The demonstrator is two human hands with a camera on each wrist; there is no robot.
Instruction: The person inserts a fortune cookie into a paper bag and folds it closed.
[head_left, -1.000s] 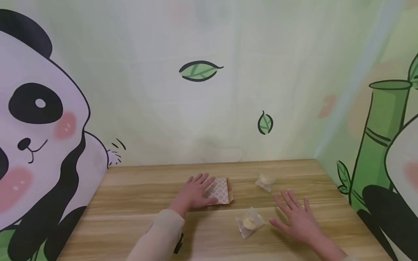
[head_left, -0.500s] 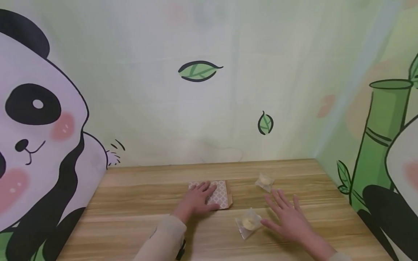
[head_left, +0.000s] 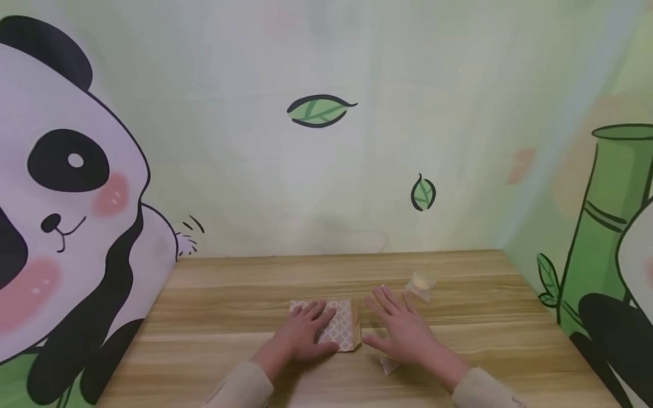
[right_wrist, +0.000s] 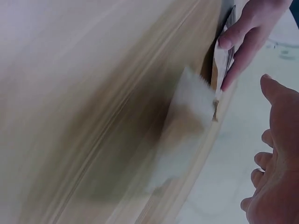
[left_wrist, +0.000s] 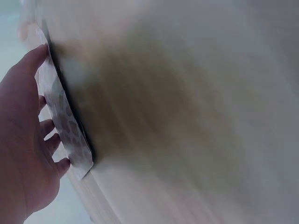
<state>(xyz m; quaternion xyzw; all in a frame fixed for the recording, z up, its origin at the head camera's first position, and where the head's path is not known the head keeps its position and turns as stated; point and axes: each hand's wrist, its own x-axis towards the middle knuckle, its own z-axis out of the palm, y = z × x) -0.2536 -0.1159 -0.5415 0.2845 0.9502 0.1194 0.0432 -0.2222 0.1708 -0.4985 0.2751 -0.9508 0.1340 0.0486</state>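
Observation:
My left hand rests with spread fingers on a flat paper bag in the head view. White lattice patterning covers the bag's face, and a plain tan strip shows along its right side. In the left wrist view the fingertips touch the patterned face of the bag. My right hand, fingers extended, is just right of the bag and holds nothing. It covers most of a small clear packet in the head view. The right wrist view shows that packet on the table, blurred, with a pale round piece inside.
A second clear packet with a pale round piece lies farther back on the wooden table, beyond the right hand. Behind the table's far edge hangs a backdrop printed with pandas, leaves and bamboo.
My left hand has slid the paper bag toward me along the table. My right hand has moved left, from beside the nearer packet to over it. Both packets lie where they were.

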